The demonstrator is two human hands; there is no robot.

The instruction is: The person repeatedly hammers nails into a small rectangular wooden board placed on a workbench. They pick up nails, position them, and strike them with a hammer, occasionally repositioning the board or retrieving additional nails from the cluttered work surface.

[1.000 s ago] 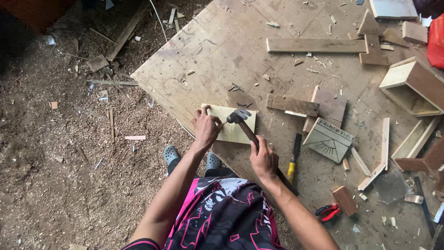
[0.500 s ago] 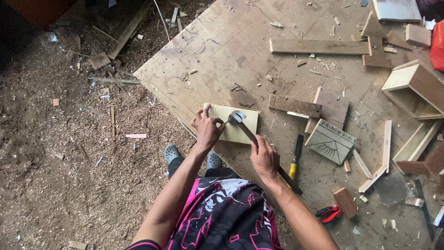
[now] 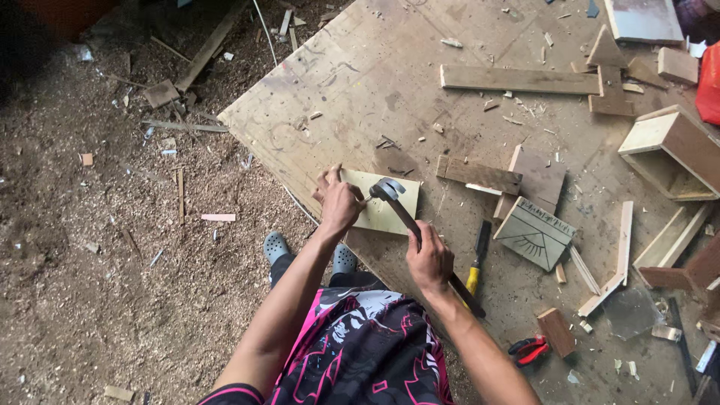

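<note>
Now right hand [image 3: 429, 259] grips hammer [image 3: 409, 217] over pale board [image 3: 386, 210]; left hand [image 3: 339, 202] pinches there.

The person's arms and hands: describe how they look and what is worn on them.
Both forearms are bare, with no gloves, watch or rings that can be made out on the left hand or right hand. The black top carries a pink and white print, and a short sleeve with a pink trim shows at the left upper arm.

Both bare arms extended forward and downward, left hand [image 3: 339, 202] curled with fingertips pinched together, wrist slightly bent, right hand [image 3: 429, 259] closed in a fist, knuckles up, forearm angled inward
</note>
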